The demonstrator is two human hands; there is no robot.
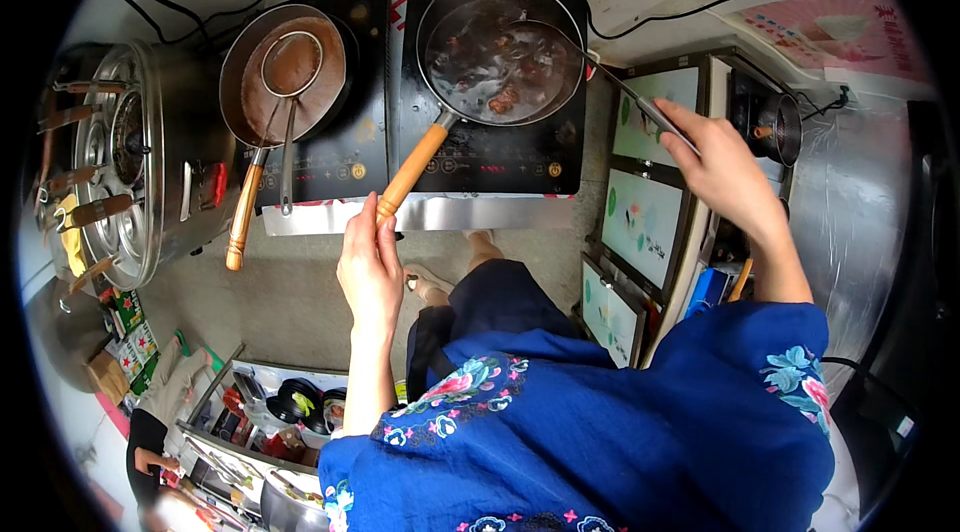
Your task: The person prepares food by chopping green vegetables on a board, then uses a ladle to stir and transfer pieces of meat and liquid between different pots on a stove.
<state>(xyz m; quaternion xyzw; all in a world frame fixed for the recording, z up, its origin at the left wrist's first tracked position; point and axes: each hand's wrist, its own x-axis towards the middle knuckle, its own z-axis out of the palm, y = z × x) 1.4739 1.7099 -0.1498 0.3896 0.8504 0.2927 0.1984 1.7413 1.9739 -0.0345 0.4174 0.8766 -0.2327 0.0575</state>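
Note:
My left hand [370, 262] grips the end of the wooden handle [412, 170] of a frying pan [424, 74]. The pan sits on the right induction cooker [495, 164], with dark bubbling liquid [469, 59] and brown lumps of food [504, 99] inside. In my right hand [721, 168] is the metal handle of a ladle or similar utensil [626, 89]. Its head dips into the liquid at the pan's right side and is partly hidden there. A second pan [244, 115], holding brown liquid, stands on the left cooker [367, 104]. A round fine-mesh strainer [292, 65] rests in it.
A large steel pot [180, 157] with wooden-handled lids stands at far left. On the right is a cabinet [645, 220] with one lower door [611, 310] ajar. Power cables [712, 6] run along the wall. Behind at lower left, another person's hand [156, 461] shows near a shelf [247, 449].

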